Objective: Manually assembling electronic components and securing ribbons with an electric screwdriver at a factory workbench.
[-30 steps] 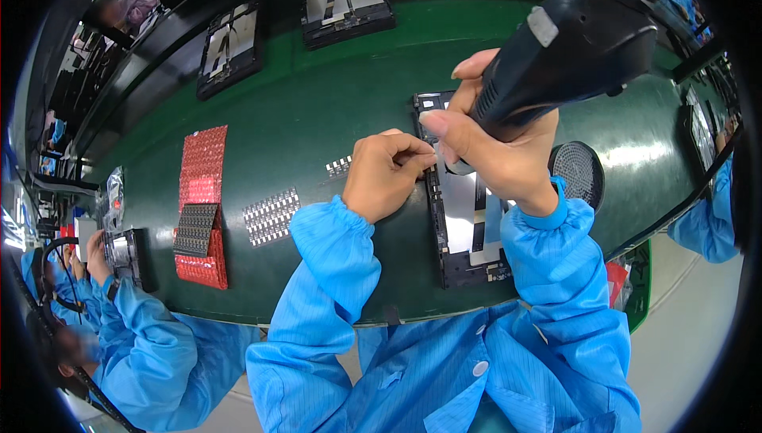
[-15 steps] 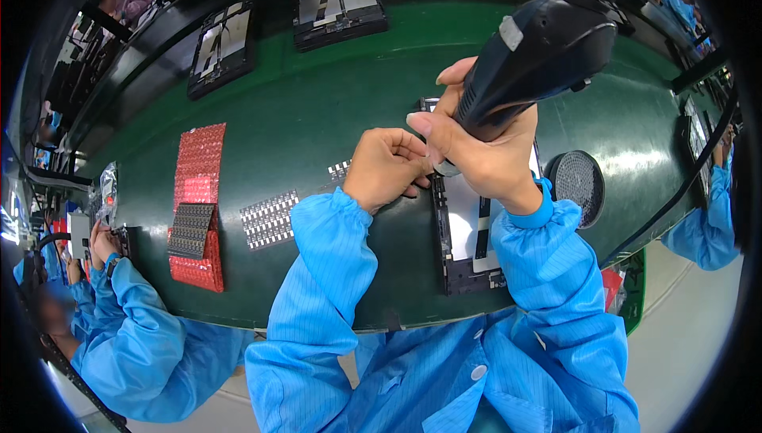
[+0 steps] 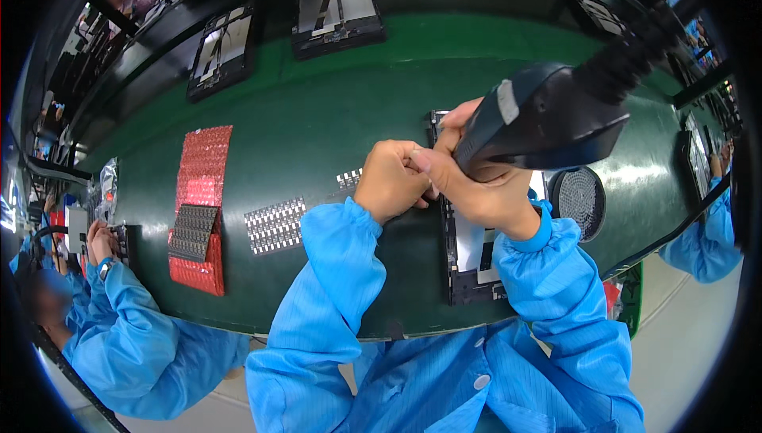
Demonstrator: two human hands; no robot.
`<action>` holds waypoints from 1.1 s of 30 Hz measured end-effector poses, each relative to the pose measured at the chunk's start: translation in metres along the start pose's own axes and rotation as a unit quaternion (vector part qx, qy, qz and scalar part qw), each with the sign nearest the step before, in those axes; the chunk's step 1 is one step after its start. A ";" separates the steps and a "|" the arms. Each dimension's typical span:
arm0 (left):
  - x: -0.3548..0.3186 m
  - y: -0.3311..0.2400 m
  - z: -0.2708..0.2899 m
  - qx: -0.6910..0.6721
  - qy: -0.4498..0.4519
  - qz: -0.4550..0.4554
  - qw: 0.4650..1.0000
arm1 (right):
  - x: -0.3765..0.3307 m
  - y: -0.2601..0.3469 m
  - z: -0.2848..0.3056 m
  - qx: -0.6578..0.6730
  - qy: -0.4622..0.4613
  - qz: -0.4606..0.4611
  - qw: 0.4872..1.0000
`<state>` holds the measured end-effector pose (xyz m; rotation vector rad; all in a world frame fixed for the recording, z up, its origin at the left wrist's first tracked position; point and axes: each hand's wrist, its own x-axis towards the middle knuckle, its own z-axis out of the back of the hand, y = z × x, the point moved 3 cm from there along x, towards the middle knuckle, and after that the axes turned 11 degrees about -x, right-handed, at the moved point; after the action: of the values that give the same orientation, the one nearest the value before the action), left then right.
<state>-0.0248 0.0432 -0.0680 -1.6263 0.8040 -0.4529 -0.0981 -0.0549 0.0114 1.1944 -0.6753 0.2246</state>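
Two hands meet over the near-left edge of a black framed panel (image 3: 468, 262) lying on the green table (image 3: 317, 115). The left hand (image 3: 390, 180) curls its fingers (image 3: 413, 165) together, pinching something too small to make out. The right hand (image 3: 476, 187), touching it, wraps a dark electric screwdriver (image 3: 540, 123) whose body slants up and right from the panel; its tip is hidden behind the fingers. The panel's long axis runs away from the person. Left of the panel lie strips of small parts (image 3: 274, 225); a round black dish (image 3: 578, 201) sits just right.
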 end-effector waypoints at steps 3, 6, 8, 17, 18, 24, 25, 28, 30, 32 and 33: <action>0.000 -0.012 -0.011 0.079 0.013 -0.048 0.996 | -0.009 -0.011 0.007 -0.086 -0.020 -0.047 0.995; 0.001 -0.015 0.000 0.222 0.046 -0.146 0.963 | -0.006 -0.014 0.002 -0.019 -0.067 -0.094 0.993; -0.007 -0.019 -0.002 0.077 -0.006 -0.013 0.997 | 0.010 0.005 0.015 0.015 -0.086 0.032 0.996; -0.015 -0.006 -0.019 0.058 0.031 0.195 0.979 | -0.045 0.002 0.175 0.006 -0.262 -0.066 0.963; -0.016 -0.005 -0.018 0.051 0.036 0.198 0.978 | -0.048 -0.005 0.181 -0.004 -0.285 -0.082 0.955; -0.018 -0.006 -0.017 0.050 0.030 0.200 0.978 | -0.047 -0.024 0.189 -0.053 -0.280 -0.111 0.952; -0.018 -0.006 -0.017 0.047 0.029 0.200 0.978 | -0.046 -0.024 0.189 -0.067 -0.263 -0.111 0.956; -0.017 -0.005 -0.016 0.039 0.032 0.196 0.979 | -0.045 -0.028 0.186 -0.053 -0.265 -0.121 0.955; -0.017 -0.005 -0.017 0.038 0.034 0.195 0.979 | -0.046 -0.030 0.188 -0.049 -0.264 -0.126 0.955; -0.018 -0.005 -0.018 0.036 0.034 0.194 0.980 | -0.047 -0.030 0.188 -0.057 -0.257 -0.119 0.957; -0.018 -0.005 -0.017 0.034 0.033 0.196 0.979 | -0.048 -0.030 0.188 -0.058 -0.258 -0.119 0.957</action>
<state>-0.0478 0.0439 -0.0572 -1.3514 1.1194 -0.2508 -0.1891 -0.2278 -0.0024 1.2160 -0.9728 -0.3385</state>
